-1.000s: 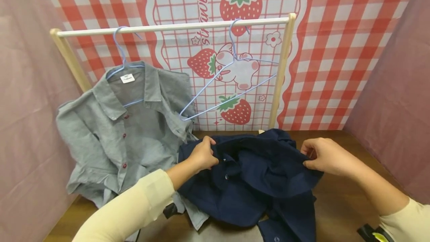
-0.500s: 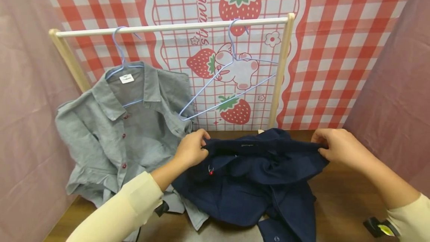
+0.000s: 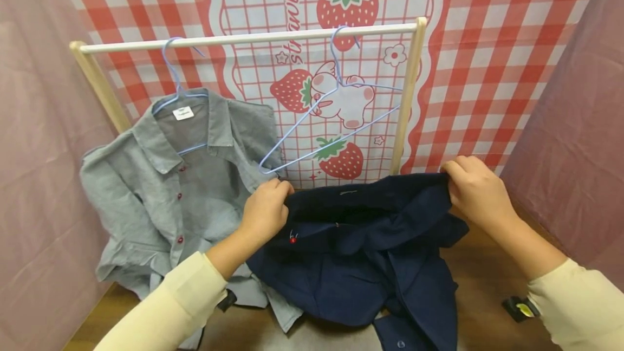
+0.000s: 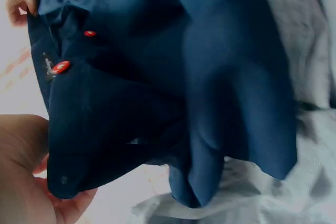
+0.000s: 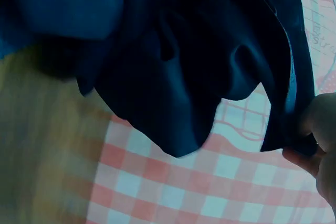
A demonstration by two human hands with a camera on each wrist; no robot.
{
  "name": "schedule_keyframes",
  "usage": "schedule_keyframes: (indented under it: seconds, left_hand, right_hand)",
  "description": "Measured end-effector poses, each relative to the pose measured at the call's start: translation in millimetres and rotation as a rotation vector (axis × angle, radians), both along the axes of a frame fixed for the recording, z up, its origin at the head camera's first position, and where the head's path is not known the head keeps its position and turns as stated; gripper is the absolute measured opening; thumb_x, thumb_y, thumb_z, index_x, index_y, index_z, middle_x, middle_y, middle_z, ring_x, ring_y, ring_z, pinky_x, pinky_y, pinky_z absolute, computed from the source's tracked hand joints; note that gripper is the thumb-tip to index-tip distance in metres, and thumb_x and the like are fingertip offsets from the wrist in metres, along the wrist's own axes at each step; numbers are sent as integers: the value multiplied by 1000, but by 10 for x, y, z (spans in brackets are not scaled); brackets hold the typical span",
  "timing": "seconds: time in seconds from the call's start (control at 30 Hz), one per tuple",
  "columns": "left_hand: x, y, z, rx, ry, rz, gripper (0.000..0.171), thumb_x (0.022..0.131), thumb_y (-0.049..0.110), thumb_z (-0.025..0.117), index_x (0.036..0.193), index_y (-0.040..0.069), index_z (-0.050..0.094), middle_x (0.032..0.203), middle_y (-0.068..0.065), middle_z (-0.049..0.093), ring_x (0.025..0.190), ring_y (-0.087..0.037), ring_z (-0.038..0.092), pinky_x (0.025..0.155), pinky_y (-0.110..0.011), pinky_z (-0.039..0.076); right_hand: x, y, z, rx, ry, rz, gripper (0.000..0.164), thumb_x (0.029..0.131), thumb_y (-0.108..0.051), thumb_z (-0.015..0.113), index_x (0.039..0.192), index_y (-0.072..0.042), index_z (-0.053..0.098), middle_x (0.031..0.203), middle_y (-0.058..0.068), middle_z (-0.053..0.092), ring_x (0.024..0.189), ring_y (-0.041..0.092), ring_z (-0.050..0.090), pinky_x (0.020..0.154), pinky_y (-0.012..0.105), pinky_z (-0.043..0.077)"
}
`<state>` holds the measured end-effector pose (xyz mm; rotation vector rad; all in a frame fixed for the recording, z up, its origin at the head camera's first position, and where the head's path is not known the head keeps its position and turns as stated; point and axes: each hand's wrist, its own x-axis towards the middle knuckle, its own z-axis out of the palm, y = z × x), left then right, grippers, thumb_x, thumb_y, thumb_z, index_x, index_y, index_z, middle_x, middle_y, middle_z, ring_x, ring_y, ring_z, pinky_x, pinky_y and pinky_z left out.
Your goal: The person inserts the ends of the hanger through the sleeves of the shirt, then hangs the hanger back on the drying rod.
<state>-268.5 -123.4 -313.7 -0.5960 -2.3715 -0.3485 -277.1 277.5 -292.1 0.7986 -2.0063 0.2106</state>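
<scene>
A navy shirt (image 3: 336, 280) with red buttons (image 4: 90, 33) is stretched between my two hands by its collar edge. My left hand (image 3: 265, 207) pinches the left end of that edge; in the left wrist view the collar corner lies between thumb and fingers. The right end is gripped by my right hand (image 3: 475, 194), whose fingertips are partly hidden by the cloth in the right wrist view. Below the raised edge the shirt body droops in folds to the table. A bare blue wire hanger (image 3: 339, 84) hangs just behind the shirt, apart from it.
A white rail (image 3: 253, 38) on wooden posts carries the bare hanger and, at left, a grey shirt (image 3: 209, 205) on another hanger. The grey shirt's lower part touches the navy one. Pink cloth walls (image 3: 570, 140) flank the brown table (image 3: 480, 286).
Both hands have lifted the collar edge and drawn it taut, the left hand moving leftward and up. My right hand went outward, then up and slightly back inward.
</scene>
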Motion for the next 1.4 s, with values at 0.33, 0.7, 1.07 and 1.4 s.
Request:
schedule_keyframes:
  seconds: [0.33, 0.7, 1.07, 1.4]
  left_hand:
    - [-210, -180, -200, -137, -198, 73, 32, 68, -8, 65, 94, 10, 67, 87, -6, 62, 83, -30, 62, 59, -44, 53]
    - [-292, -216, -327, -157, -383, 52, 39, 65, -9, 63, 99, 9, 70, 94, -6, 66, 88, -29, 66, 72, -42, 54]
    - [-94, -123, -22, -123, -298, -43, 20, 77, 8, 77, 96, 11, 71, 91, -4, 64, 83, -23, 62, 71, -38, 53]
    - [157, 54, 199, -108, -201, -143, 20, 75, 12, 82, 93, 12, 71, 94, -2, 63, 86, -22, 60, 74, -37, 51]
  right_hand:
    - [-48, -183, -240, 98, -413, -35, 31, 69, 13, 67, 98, 2, 66, 90, 15, 66, 84, 35, 62, 73, 51, 51]
    - [-38, -196, -240, 108, -635, -12, 29, 74, 2, 75, 102, 1, 67, 95, 14, 68, 84, 31, 64, 75, 50, 52]
    - [-52, -166, -135, 82, -763, -20, 36, 81, -14, 78, 110, 1, 65, 88, 6, 67, 80, 24, 64, 71, 46, 53]
    - [-103, -176, -97, 55, -858, -22, 24, 84, -12, 74, 105, -1, 68, 90, 7, 68, 85, 27, 64, 76, 49, 52]
